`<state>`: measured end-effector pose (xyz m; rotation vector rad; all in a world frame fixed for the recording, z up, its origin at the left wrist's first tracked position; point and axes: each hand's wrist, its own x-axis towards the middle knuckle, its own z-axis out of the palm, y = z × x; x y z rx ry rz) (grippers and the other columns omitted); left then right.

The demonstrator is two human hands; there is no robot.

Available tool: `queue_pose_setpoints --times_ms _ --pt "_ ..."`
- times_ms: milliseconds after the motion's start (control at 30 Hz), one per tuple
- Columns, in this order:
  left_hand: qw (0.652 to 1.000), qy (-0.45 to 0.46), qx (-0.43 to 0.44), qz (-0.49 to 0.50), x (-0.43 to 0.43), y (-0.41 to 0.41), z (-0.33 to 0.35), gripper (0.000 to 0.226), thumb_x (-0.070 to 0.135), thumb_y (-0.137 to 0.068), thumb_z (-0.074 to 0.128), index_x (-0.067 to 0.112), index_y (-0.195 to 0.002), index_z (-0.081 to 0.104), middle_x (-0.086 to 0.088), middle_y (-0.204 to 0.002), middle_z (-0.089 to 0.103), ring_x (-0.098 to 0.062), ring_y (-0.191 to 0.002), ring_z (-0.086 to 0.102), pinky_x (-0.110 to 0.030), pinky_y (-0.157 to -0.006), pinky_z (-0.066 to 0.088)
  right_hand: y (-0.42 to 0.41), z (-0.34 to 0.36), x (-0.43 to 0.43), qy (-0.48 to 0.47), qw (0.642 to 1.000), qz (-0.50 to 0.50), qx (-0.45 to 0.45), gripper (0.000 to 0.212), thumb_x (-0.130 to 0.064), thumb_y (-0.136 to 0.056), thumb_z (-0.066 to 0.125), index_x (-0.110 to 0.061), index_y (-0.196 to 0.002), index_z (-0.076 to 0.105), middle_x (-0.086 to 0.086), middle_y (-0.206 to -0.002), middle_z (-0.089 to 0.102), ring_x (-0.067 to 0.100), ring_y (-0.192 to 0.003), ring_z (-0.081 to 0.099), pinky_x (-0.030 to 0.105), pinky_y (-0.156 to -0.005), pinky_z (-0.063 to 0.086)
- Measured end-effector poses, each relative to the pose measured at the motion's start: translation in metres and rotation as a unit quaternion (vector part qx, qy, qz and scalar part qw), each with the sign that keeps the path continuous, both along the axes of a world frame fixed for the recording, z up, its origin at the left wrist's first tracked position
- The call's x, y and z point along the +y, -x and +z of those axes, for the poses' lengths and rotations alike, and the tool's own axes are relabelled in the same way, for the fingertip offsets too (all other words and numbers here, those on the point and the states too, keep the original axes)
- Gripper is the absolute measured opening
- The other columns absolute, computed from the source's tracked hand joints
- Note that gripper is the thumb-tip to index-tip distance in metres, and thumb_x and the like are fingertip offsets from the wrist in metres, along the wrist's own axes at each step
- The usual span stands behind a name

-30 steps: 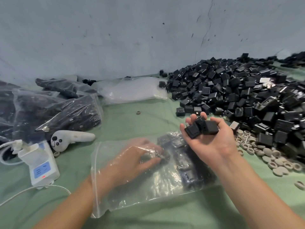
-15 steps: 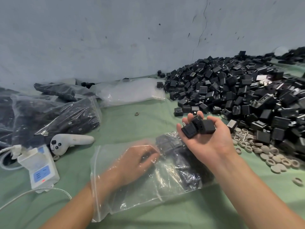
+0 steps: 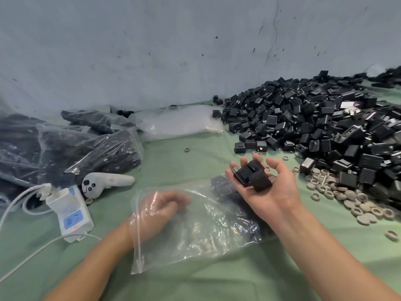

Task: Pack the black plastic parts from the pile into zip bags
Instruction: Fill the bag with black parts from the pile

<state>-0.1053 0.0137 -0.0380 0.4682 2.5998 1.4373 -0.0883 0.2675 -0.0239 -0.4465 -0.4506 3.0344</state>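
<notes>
Your left hand (image 3: 160,211) sits inside the zip bag (image 3: 195,231) on the tabletop (image 3: 191,166), curled fingers maybe holding something, I cannot tell, so spread the mouth wide and tip the black parts (image 3: 251,175) resting on your open, upturned right hand (image 3: 269,192) straight in.

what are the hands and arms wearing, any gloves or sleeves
Nothing is worn. Both forearms are bare, with no sleeves in view. No glove, ring or watch shows on the left hand or the right hand. The glossy sheen over the left hand is the clear zip bag, not a glove.
</notes>
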Motion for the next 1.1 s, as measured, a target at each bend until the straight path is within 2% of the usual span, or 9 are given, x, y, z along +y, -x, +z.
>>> queue_pose_setpoints --times_ms 167,267,367,500,567,733,867,967,1100 --pt "0.979 -0.063 -0.001 0.196 -0.035 -0.005 0.025 0.023 -0.011 -0.082 0.059 0.004 -0.070 0.071 -0.010 -0.063 0.068 -0.021 -0.058 0.061 -0.025 -0.051 0.050 -0.009 0.005 -0.014 0.000 1.000 0.021 -0.005 0.017 -0.021 -0.093 0.054 -0.009 -0.102 0.062 0.022 -0.101 0.067 0.046 -0.101 0.067 0.062 -0.085 0.055" --pt "0.932 -0.125 0.141 0.309 -0.038 -0.011 0.041 0.036 -0.008 -0.079 0.039 0.015 -0.063 0.063 0.005 -0.057 0.062 -0.015 -0.056 0.052 -0.022 -0.050 0.042 -0.013 0.004 -0.020 -0.013 0.999 0.041 0.001 0.017 -0.020 -0.091 0.055 -0.009 -0.104 0.061 0.022 -0.102 0.069 0.047 -0.099 0.069 0.065 -0.091 0.051" --pt "0.933 -0.091 0.243 0.250 -0.015 -0.032 0.053 0.029 0.009 -0.080 0.045 0.029 -0.077 0.066 0.012 -0.070 0.068 0.000 -0.052 0.051 -0.011 -0.047 0.037 -0.017 0.003 -0.025 -0.031 0.998 0.061 0.008 0.018 -0.016 -0.087 0.056 -0.011 -0.104 0.059 0.021 -0.104 0.069 0.048 -0.099 0.069 0.068 -0.094 0.046" --pt "0.950 0.089 0.299 -0.027 0.032 -0.051 0.043 0.031 0.026 -0.093 0.059 0.036 -0.123 0.059 0.021 -0.124 0.056 0.003 -0.114 0.054 -0.012 -0.098 0.039 -0.026 0.004 -0.036 -0.045 0.995 0.092 0.014 0.026 -0.013 -0.072 0.062 -0.009 -0.097 0.061 0.022 -0.101 0.069 0.043 -0.093 0.072 0.068 -0.097 0.043" --pt "0.934 0.154 0.303 -0.106 0.044 -0.051 0.035 0.043 0.032 -0.096 0.060 0.033 -0.137 0.051 0.016 -0.139 0.048 -0.004 -0.127 0.046 -0.023 -0.111 0.033 -0.031 0.004 -0.040 -0.053 0.993 0.107 0.015 0.020 -0.012 -0.078 0.060 -0.009 -0.098 0.061 0.022 -0.101 0.068 0.037 -0.085 0.072 0.066 -0.098 0.044" --pt "0.921 0.194 0.322 -0.101 0.053 -0.054 0.029 0.048 0.040 -0.095 0.059 0.029 -0.141 0.049 0.009 -0.127 0.054 -0.013 -0.115 0.045 -0.027 -0.103 0.036 -0.045 0.002 -0.042 -0.037 0.990 0.137 -0.005 0.020 -0.010 -0.093 0.052 -0.011 -0.113 0.054 0.022 -0.113 0.060 0.037 -0.104 0.063 0.060 -0.102 0.044" --pt "0.954 0.124 0.254 -0.095 0.044 -0.058 0.031 0.044 0.045 -0.089 0.064 0.033 -0.130 0.055 0.017 -0.109 0.054 0.000 -0.107 0.046 -0.010 -0.092 0.033 -0.057 0.008 -0.040 -0.040 0.988 0.150 -0.022 0.020 -0.003 -0.091 0.048 -0.006 -0.109 0.057 0.027 -0.101 0.066 0.044 -0.090 0.070 0.053 -0.066 0.059" --pt "0.973 0.079 0.212 -0.037 0.018 -0.050 0.037 0.039 0.037 -0.085 0.070 0.034 -0.123 0.060 0.021 -0.106 0.058 0.002 -0.105 0.051 -0.004 -0.084 0.033 -0.061 0.013 -0.035 -0.037 0.987 0.142 -0.061 0.019 0.001 -0.091 0.045 -0.001 -0.105 0.058 0.032 -0.111 0.065 0.046 -0.096 0.069 0.053 -0.074 0.057" --pt "0.964 0.151 0.197 0.095 -0.048 -0.028 0.043 0.041 0.029 -0.088 0.071 0.024 -0.126 0.060 0.007 -0.113 0.061 -0.007 -0.100 0.057 -0.015 -0.086 0.038 -0.062 0.021 -0.020 -0.033 0.993 0.088 -0.072 0.026 0.002 -0.091 0.048 0.000 -0.116 0.056 0.032 -0.119 0.060 0.043 -0.100 0.068 0.047 -0.077 0.061"
